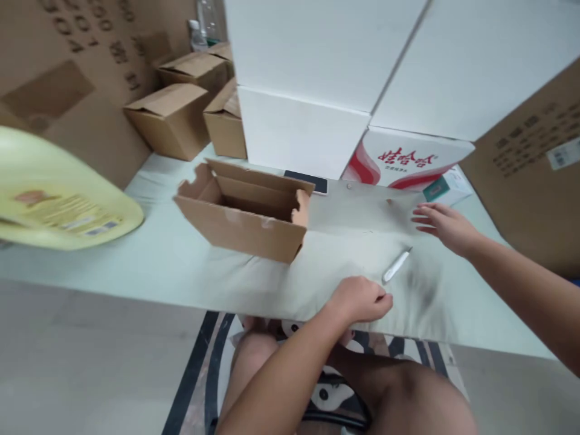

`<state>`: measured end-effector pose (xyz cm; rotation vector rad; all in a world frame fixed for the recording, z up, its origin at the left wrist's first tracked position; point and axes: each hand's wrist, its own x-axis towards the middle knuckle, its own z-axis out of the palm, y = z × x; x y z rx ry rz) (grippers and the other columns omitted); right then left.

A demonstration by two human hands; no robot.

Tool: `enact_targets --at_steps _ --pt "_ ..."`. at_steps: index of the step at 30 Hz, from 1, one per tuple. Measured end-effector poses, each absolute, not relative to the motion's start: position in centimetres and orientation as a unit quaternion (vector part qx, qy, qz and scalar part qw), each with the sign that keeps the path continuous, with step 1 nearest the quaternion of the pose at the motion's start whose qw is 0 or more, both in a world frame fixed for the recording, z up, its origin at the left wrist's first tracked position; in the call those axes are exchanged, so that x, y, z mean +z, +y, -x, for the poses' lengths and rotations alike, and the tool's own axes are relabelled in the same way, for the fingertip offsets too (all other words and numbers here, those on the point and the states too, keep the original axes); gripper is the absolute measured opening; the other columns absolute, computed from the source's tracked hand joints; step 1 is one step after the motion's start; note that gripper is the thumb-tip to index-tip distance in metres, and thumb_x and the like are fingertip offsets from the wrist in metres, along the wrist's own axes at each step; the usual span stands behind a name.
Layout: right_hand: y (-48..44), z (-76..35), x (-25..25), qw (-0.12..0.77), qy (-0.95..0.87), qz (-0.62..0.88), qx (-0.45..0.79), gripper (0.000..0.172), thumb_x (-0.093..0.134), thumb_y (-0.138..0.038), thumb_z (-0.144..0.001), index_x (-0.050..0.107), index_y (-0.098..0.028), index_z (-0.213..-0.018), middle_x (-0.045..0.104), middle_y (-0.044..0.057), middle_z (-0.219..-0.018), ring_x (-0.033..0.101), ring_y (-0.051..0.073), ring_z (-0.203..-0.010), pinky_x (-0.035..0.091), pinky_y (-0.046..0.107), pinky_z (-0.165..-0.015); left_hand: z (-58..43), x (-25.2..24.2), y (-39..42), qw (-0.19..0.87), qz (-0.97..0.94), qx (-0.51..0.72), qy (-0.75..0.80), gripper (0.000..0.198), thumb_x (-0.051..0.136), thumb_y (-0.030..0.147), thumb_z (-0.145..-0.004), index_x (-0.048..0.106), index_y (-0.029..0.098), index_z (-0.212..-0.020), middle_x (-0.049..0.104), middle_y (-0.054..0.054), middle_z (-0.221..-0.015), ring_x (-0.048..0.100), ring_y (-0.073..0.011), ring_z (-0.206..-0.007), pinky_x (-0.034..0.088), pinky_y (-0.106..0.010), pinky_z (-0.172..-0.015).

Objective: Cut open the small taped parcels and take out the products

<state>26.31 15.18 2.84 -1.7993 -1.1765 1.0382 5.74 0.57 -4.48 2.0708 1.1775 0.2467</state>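
My left hand [360, 299] rests near the front edge of the table, its fingers curled in and nothing showing between them. Just beyond it lies a slim white utility knife [396, 266] with a dark tip, apart from both hands. To the right, my right hand [446, 226] is held over the table with its fingers stretched out and slightly apart. Close to those fingertips stands a small white and green box [446, 187]. An open brown cardboard box [244, 232] stands left of my hands, its top uncovered and its end edges notched.
A yellow plastic jug [67, 199] looms at the left. Behind stand several small brown cartons [170, 118], stacked white boxes [303, 130] and a white-and-red carton [408, 160]. A dark phone-like slab [317, 183] lies behind the open box. A large carton [534, 157] borders the right.
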Motion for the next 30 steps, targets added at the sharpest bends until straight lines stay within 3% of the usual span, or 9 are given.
enact_targets --at_steps 2,6,8,11,15,18,20,24,30 --pt "13.0 -20.8 4.9 0.338 -0.492 0.671 0.439 0.009 0.069 -0.030 -0.085 0.068 -0.024 -0.091 0.069 0.008 -0.108 0.070 0.018 -0.089 0.058 0.024 -0.061 -4.9 -4.4 0.0 0.365 -0.803 0.105 0.460 0.043 0.042 0.041 -0.097 0.080 0.021 -0.097 0.080 -0.011 -0.098 0.073 -0.0271 -0.094 0.050 -0.033 -0.076" --pt "9.6 -9.0 7.6 0.280 -0.526 0.620 0.511 0.037 0.075 -0.054 -0.079 0.068 -0.026 -0.101 0.065 0.012 -0.126 0.069 0.028 -0.099 0.063 0.038 -0.066 -3.5 -4.3 -0.5 0.369 -0.790 0.125 0.474 0.043 0.042 0.038 -0.095 0.081 0.019 -0.096 0.080 -0.013 -0.099 0.073 -0.0292 -0.097 0.051 -0.035 -0.077" --pt "8.9 -4.2 8.1 0.214 -0.545 0.613 0.530 0.044 0.080 -0.056 -0.072 0.067 -0.026 -0.101 0.066 0.013 -0.122 0.068 0.031 -0.097 0.063 0.046 -0.069 -2.8 -4.3 -0.6 0.367 -0.784 0.130 0.484 0.041 0.043 0.037 -0.094 0.081 0.020 -0.097 0.080 -0.013 -0.099 0.073 -0.0293 -0.097 0.050 -0.035 -0.077" --pt "8.6 -0.6 8.2 0.146 -0.547 0.615 0.549 0.033 0.080 -0.042 -0.072 0.063 -0.025 -0.094 0.068 0.009 -0.101 0.067 0.025 -0.083 0.062 0.049 -0.073 -2.0 -4.2 -0.6 0.365 -0.779 0.139 0.491 0.040 0.044 0.037 -0.094 0.081 0.021 -0.097 0.080 -0.012 -0.100 0.073 -0.0289 -0.098 0.050 -0.035 -0.078" --pt "8.0 -2.0 7.6 0.191 -0.462 0.597 0.628 0.019 0.068 -0.027 -0.073 0.057 -0.024 -0.087 0.062 0.003 -0.084 0.065 0.018 -0.070 0.061 0.039 -0.068 -1.4 -3.9 -0.6 0.369 -0.779 0.151 0.485 0.041 0.045 0.039 -0.092 0.081 0.019 -0.095 0.079 -0.014 -0.099 0.073 -0.0310 -0.096 0.051 -0.037 -0.077" --pt "7.6 -4.3 6.9 0.241 -0.406 0.596 0.649 0.025 0.069 -0.029 -0.072 0.054 -0.024 -0.091 0.059 0.004 -0.089 0.067 0.020 -0.077 0.061 0.037 -0.067 -1.8 -3.8 -0.5 0.380 -0.790 0.137 0.461 0.042 0.045 0.042 -0.091 0.080 0.018 -0.089 0.079 -0.015 -0.094 0.073 -0.0316 -0.092 0.050 -0.037 -0.073" --pt "7.6 -4.7 6.6 0.262 -0.405 0.603 0.636 0.036 0.073 -0.045 -0.074 0.056 -0.025 -0.099 0.060 0.008 -0.101 0.067 0.024 -0.085 0.062 0.042 -0.068 -2.4 -3.8 -0.5 0.381 -0.797 0.133 0.450 0.040 0.046 0.042 -0.091 0.079 0.019 -0.086 0.078 -0.014 -0.093 0.073 -0.0309 -0.091 0.049 -0.036 -0.072" --pt "8.1 -3.0 6.6 0.196 -0.468 0.609 0.610 0.057 0.081 -0.060 -0.066 0.061 -0.028 -0.108 0.060 0.012 -0.118 0.065 0.028 -0.094 0.062 0.047 -0.070 -4.0 -4.0 -0.4 0.378 -0.805 0.130 0.438 0.037 0.046 0.040 -0.090 0.075 0.020 -0.081 0.078 -0.011 -0.089 0.072 -0.0293 -0.088 0.045 -0.035 -0.069" --pt "8.4 -2.6 6.8 0.156 -0.487 0.571 0.642 0.030 0.073 -0.042 -0.072 0.059 -0.026 -0.094 0.067 0.005 -0.102 0.066 0.022 -0.085 0.062 0.044 -0.071 -5.9 -3.9 0.2 0.399 -0.811 0.137 0.404 0.036 0.050 0.048 -0.089 0.065 0.020 -0.072 0.073 -0.007 -0.078 0.068 -0.0246 -0.078 0.035 -0.033 -0.061"
